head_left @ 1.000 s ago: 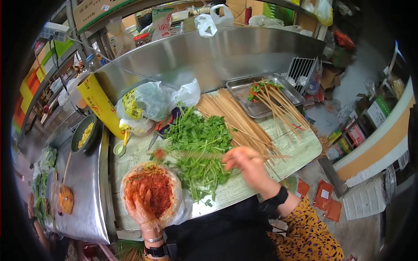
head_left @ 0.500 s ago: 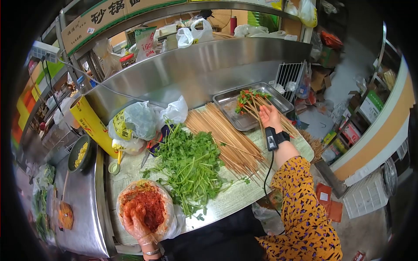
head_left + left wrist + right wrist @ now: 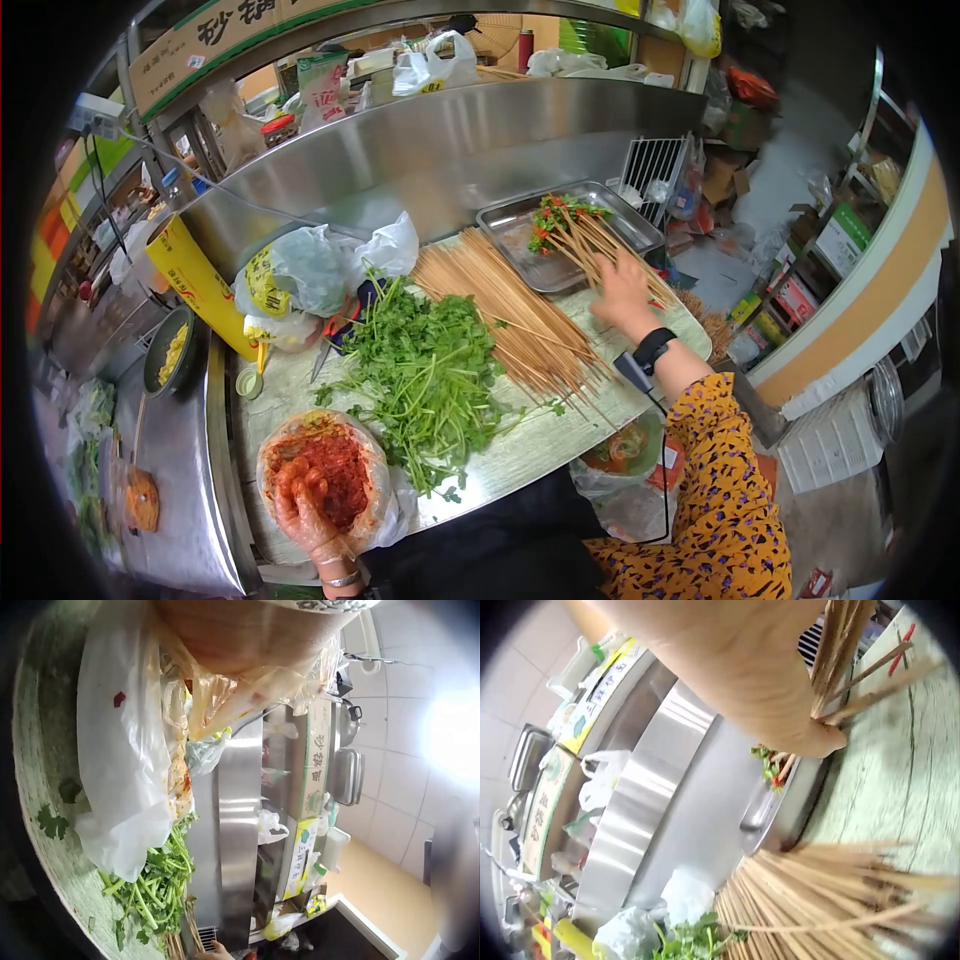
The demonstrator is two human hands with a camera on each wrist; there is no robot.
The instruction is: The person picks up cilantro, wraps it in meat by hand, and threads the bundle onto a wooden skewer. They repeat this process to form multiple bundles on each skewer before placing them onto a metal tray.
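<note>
My left hand, in a thin clear glove smeared red, rests with loosely bent fingers on a chopped red mixture. A plastic-lined bowl holds this mixture; in the left wrist view, the wrist and plastic bag hide the fingers. My bare right hand grips the stick ends of skewers at the metal tray. Green and red pieces sit on their far ends. In the right wrist view, the sticks bunch together behind the thumb.
Leafy green herbs cover the board's middle, beside a spread of bare wooden sticks. Scissors, plastic bags and a yellow roll lie at the back left. A wire rack stands behind the tray.
My right hand has gone from above the herbs, where it held a stick, to the tray's skewers, turning from palm up to palm down. The left hand stays in the bowl.
</note>
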